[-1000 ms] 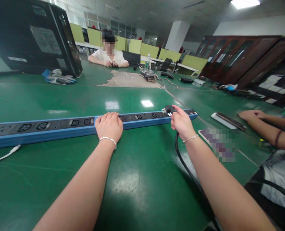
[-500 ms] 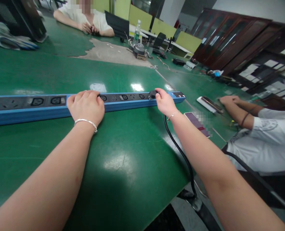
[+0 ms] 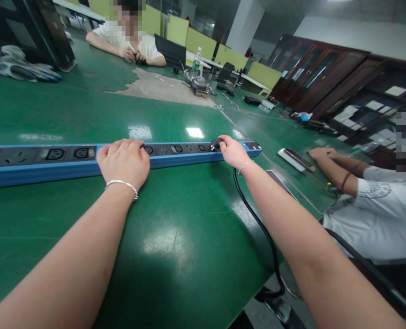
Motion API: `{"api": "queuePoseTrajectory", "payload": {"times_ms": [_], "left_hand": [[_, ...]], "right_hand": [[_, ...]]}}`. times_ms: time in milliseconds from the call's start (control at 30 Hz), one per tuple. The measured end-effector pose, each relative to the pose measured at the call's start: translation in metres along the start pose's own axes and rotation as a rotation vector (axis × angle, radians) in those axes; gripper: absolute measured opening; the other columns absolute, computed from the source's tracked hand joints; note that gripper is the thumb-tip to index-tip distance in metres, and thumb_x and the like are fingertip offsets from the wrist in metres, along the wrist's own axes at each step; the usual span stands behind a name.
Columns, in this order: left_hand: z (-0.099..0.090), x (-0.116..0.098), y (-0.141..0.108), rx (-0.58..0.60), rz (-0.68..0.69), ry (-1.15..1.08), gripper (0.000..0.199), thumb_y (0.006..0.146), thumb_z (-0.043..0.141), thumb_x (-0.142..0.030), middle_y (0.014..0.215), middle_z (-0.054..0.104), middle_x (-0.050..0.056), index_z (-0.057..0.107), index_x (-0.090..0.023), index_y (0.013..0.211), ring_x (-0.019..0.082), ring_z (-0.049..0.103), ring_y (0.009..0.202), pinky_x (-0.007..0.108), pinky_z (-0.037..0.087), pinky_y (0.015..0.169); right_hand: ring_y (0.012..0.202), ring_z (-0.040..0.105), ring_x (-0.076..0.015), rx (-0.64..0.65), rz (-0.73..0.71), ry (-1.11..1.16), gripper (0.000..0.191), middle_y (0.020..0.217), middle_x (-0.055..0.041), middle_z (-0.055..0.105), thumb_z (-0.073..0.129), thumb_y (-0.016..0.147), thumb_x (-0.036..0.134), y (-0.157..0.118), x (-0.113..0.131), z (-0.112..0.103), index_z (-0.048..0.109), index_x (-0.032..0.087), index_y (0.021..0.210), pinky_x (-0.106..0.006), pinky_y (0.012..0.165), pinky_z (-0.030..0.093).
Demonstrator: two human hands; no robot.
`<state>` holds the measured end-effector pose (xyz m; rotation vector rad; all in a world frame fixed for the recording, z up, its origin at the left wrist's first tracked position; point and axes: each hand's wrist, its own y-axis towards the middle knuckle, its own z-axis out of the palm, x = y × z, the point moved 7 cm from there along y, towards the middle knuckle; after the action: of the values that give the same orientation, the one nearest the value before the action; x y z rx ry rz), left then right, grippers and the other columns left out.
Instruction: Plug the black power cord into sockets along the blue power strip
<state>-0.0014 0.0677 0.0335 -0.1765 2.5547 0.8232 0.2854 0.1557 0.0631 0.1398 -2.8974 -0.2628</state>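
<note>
A long blue power strip point(image 3: 66, 170) with black sockets lies across the green table. Over its middle, my left hand point(image 3: 124, 162) is closed around the strip, fingers on the far side. Near the strip's right end my right hand point(image 3: 233, 151) grips a black plug point(image 3: 216, 145), whose prongs show just above the sockets. From below my right hand a thick black cable point(image 3: 254, 210) hangs down past the table's edge. The fingertips of my left hand are partly hidden.
Two people sit at the green table point(image 3: 168, 201), one across and one at the right. A phone point(image 3: 278, 179) lies partly behind my right arm. Farther off are gloves point(image 3: 24, 66), a bottle point(image 3: 196, 61) and a white device point(image 3: 291, 160).
The view has tilted up slightly, so the scene sits lower. The plug in my right hand has turned, and its prongs now show. My left hand stays on the strip.
</note>
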Motion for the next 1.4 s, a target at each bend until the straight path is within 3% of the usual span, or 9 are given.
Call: {"api": "queuePoseTrajectory", "payload": {"times_ms": [267,533,800,1033,1267,1400], "left_hand": [[0.001,0.001,0.0,-0.003,0.003,0.014,0.04,0.087,0.03,-0.033,0.114,0.064,0.007,0.064,-0.024,0.106,0.027,0.05,0.115,0.045,0.023,0.1],[0.001,0.0,0.001,0.001,-0.004,0.003,0.04,0.086,0.031,-0.034,0.115,0.064,0.009,0.064,-0.024,0.107,0.029,0.05,0.115,0.047,0.023,0.1],[0.0,-0.001,0.001,0.025,-0.024,-0.033,0.038,0.085,0.033,-0.031,0.116,0.063,0.008,0.063,-0.025,0.109,0.029,0.048,0.117,0.048,0.021,0.101],[-0.001,-0.002,0.001,0.006,0.005,0.078,0.038,0.087,0.03,-0.033,0.114,0.065,0.006,0.062,-0.026,0.106,0.025,0.051,0.115,0.044,0.026,0.1],[0.0,-0.002,0.002,0.015,0.011,0.121,0.038,0.088,0.028,-0.035,0.113,0.065,0.005,0.062,-0.026,0.105,0.024,0.052,0.114,0.042,0.026,0.098],[-0.001,-0.003,0.002,0.02,0.004,0.114,0.038,0.088,0.029,-0.034,0.114,0.065,0.005,0.062,-0.026,0.104,0.024,0.052,0.113,0.042,0.026,0.098]], "right_hand": [[0.099,0.062,-0.0264,0.101,0.034,-0.259,0.044,0.11,-0.0146,0.065,0.027,0.094,0.028,-0.012,0.023,0.002,0.044,0.019,0.133,-0.038,0.086,0.044],[0.091,0.064,-0.0279,0.062,0.042,-0.358,0.05,0.106,-0.018,0.065,0.017,0.095,0.028,-0.029,0.027,0.009,0.026,0.018,0.143,-0.041,0.078,0.046],[0.095,0.063,-0.0266,0.239,-0.071,-0.368,0.044,0.107,-0.017,0.066,0.025,0.092,0.027,-0.005,0.028,0.006,0.046,0.016,0.129,-0.038,0.084,0.044],[0.094,0.064,-0.0282,0.154,0.001,-0.348,0.052,0.104,-0.0175,0.066,0.018,0.094,0.03,-0.02,0.025,0.008,0.025,0.02,0.144,-0.041,0.079,0.046],[0.098,0.063,-0.0284,0.244,-0.089,-0.346,0.049,0.108,-0.0173,0.065,0.027,0.091,0.027,-0.002,0.03,0.005,0.041,0.016,0.136,-0.04,0.086,0.044],[0.096,0.063,-0.0291,0.24,-0.064,-0.355,0.049,0.104,-0.0181,0.066,0.026,0.091,0.027,-0.004,0.028,0.006,0.039,0.016,0.137,-0.041,0.084,0.045]]}}
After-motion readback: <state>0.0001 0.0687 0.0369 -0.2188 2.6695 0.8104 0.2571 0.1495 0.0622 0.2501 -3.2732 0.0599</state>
